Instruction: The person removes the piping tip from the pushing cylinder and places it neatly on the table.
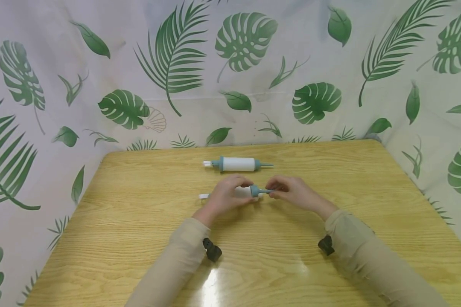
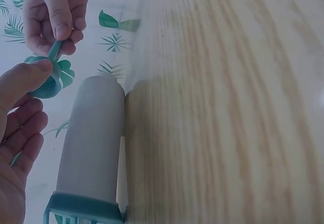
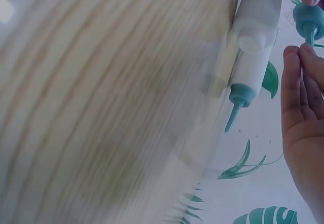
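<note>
A teal nozzle cap (image 1: pixel 255 191) with a thin spout is held between my two hands over the table. My left hand (image 1: pixel 227 195) pinches its wide, cup-shaped end between thumb and fingers. At the spout's tip, the fingertips of my right hand (image 1: pixel 292 192) pinch from the other side. Below the left hand lies a white syringe-like tube (image 2: pixel 93 138), its uncapped end toward the right hand and its teal flange (image 2: pixel 83 207) at the opposite end. The cap is apart from the tube in the left wrist view. From the head, the left hand hides much of the tube.
Farther back on the wooden table (image 1: pixel 138 238) lies a second white tube (image 1: pixel 238 164) with its teal nozzle fitted, pointing right, and a white handle at its left. Leaf-patterned cloth (image 1: pixel 199 102) hangs behind the table and along its sides.
</note>
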`<state>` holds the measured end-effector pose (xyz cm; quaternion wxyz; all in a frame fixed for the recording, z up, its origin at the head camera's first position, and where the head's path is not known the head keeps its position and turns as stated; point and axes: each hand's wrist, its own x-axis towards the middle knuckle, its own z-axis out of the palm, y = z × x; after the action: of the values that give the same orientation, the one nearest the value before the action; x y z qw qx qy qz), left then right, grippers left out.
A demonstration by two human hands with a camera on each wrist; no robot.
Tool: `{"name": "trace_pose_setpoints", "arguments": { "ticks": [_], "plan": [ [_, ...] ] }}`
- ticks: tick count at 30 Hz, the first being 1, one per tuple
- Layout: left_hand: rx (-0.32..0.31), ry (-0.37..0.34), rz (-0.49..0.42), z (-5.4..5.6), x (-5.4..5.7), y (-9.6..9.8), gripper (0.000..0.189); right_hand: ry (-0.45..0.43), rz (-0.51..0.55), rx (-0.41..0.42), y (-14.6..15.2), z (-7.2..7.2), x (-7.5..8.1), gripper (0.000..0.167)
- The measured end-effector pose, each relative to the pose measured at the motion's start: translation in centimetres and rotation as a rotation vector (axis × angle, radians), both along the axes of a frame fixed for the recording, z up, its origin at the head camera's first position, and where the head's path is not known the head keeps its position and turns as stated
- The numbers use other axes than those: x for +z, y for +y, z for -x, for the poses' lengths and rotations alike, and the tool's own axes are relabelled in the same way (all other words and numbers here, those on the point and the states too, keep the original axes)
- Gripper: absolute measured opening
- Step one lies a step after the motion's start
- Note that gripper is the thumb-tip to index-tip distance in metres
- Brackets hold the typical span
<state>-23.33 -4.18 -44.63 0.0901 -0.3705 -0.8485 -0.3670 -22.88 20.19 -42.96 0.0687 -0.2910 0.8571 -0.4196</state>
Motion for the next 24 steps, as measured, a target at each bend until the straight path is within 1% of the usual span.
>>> {"name": "trace_pose_setpoints", "arguments": {
  "ticks": [3,7,10,13,19,24],
  "plan": [
    [-0.012,0.005,-0.016,0.0,-0.1,-0.1,0.034,-0.012,-0.001,-0.001,0.0,0.0,0.1,0.016],
    [-0.037,0.036,-0.028,0.1,-0.2,-0.1,0.034,-0.003,0.0,0.001,-0.2,0.1,0.1,0.016],
    [-0.06,0.055,-0.039,0.1,-0.2,0.0,0.033,0.0,0.011,0.005,-0.5,0.1,0.2,0.017],
    [-0.077,0.059,-0.051,0.1,-0.1,0.0,0.032,-0.003,0.018,0.007,-0.8,0.0,0.2,0.018],
    [-0.08,0.052,-0.057,0.1,-0.2,0.1,0.033,-0.004,0.022,0.001,-1.2,0.0,0.2,0.018],
    [-0.082,0.044,-0.067,0.1,-0.2,0.2,0.034,-0.018,0.029,-0.005,-1.2,-0.1,0.2,0.026]
  ]
}}
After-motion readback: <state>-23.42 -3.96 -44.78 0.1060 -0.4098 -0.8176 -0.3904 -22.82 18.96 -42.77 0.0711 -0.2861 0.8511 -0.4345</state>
